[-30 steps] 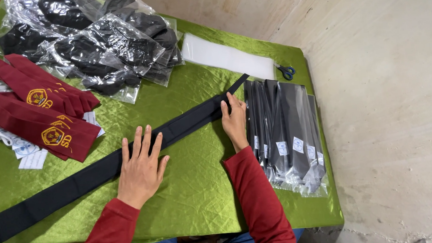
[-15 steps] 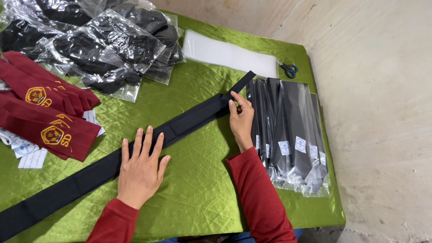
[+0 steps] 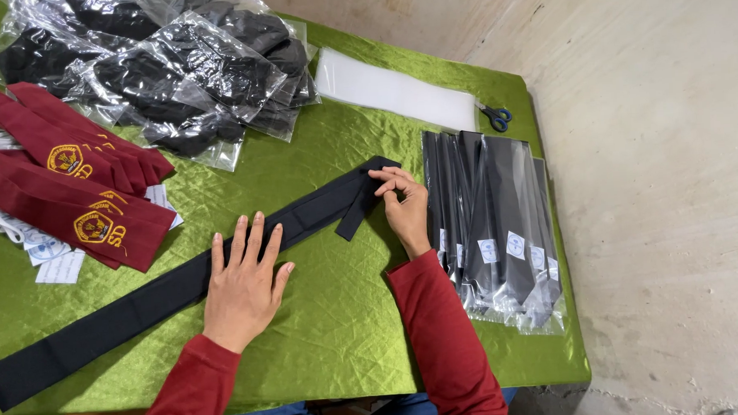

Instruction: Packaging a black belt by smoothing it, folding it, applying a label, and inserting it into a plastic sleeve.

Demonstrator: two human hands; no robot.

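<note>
Head view: the black fabric strip (image 3: 182, 286) lies diagonally on the green cloth (image 3: 333, 333), pressed flat by the open left hand (image 3: 244, 288); its folded end is pinched by the right hand (image 3: 402, 202). The fold could slip if the pinch is loosened.

The bench (image 3: 342, 341) runs off the frame at 9 o'clock and at 12 o'clock, so its far-left corners are unseen. The bagged black fabric pile (image 3: 189, 66) is cropped along the top edge, and the glare on its plastic hides what the pieces are. The maroon ties (image 3: 69, 187) are cut off at 9 o'clock, their emblems too small to make out. The left hand (image 3: 244, 283) covers part of the long black strip (image 3: 141, 305). Small labels on the packed black ties (image 3: 498, 227) are too small to make out. The blue-handled scissors (image 3: 496, 116) are half hidden behind the white sheet (image 3: 393, 90).
</note>
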